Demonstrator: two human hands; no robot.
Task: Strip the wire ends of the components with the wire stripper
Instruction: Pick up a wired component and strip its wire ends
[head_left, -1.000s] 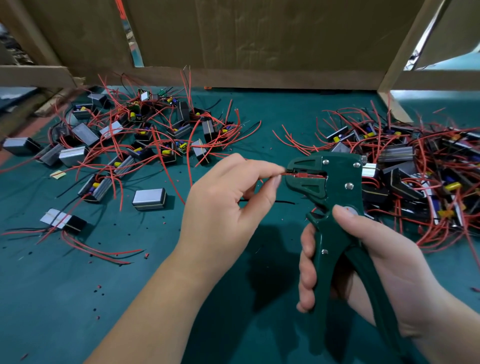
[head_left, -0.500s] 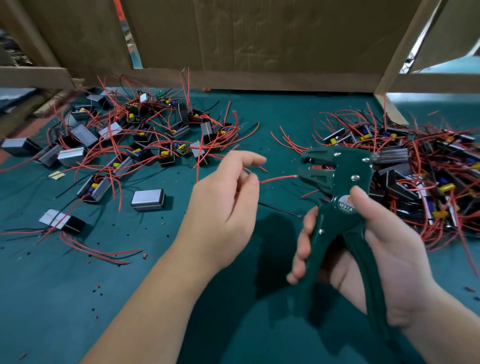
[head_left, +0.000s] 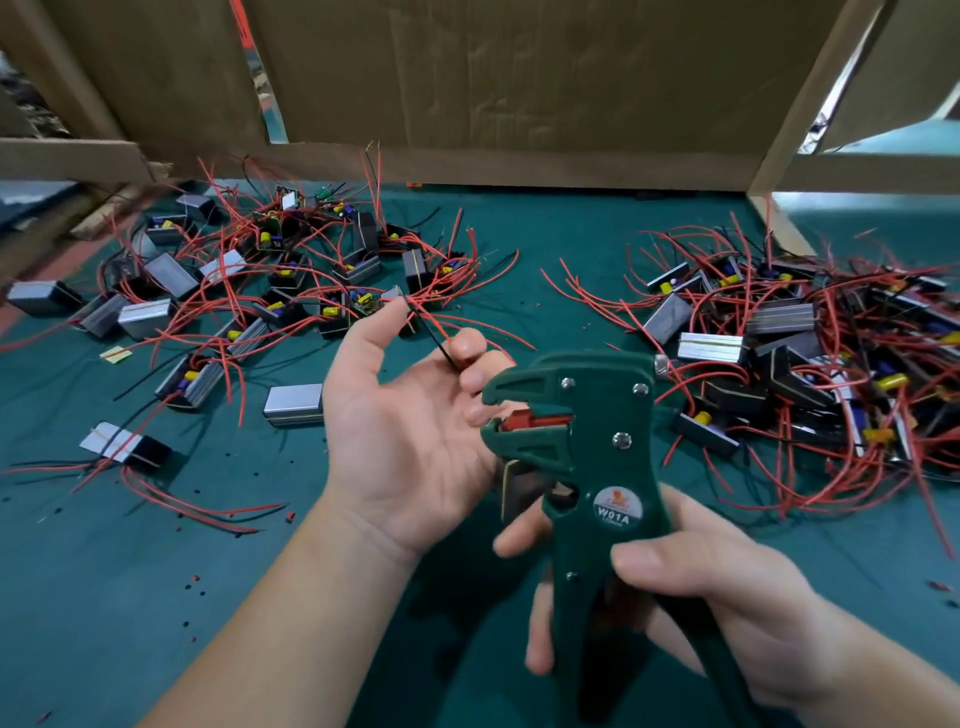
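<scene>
Left hand (head_left: 405, 441): I see it palm up with fingers curled, thumb and forefinger pinching a black wire (head_left: 428, 330) just left of the tool's head.
Right hand (head_left: 727, 597): wrapped round the handles of the green wire stripper (head_left: 587, 431), which is upright above the mat (head_left: 156, 597) with its mouth parted and facing left.
Open casing (head_left: 192, 384): holds a board with a yellow part.
Left pile (head_left: 291, 280): casings tangled in red wires.
Right pile (head_left: 810, 353): the same, denser.
Cardboard wall (head_left: 519, 78): encloses the bench behind.
</scene>
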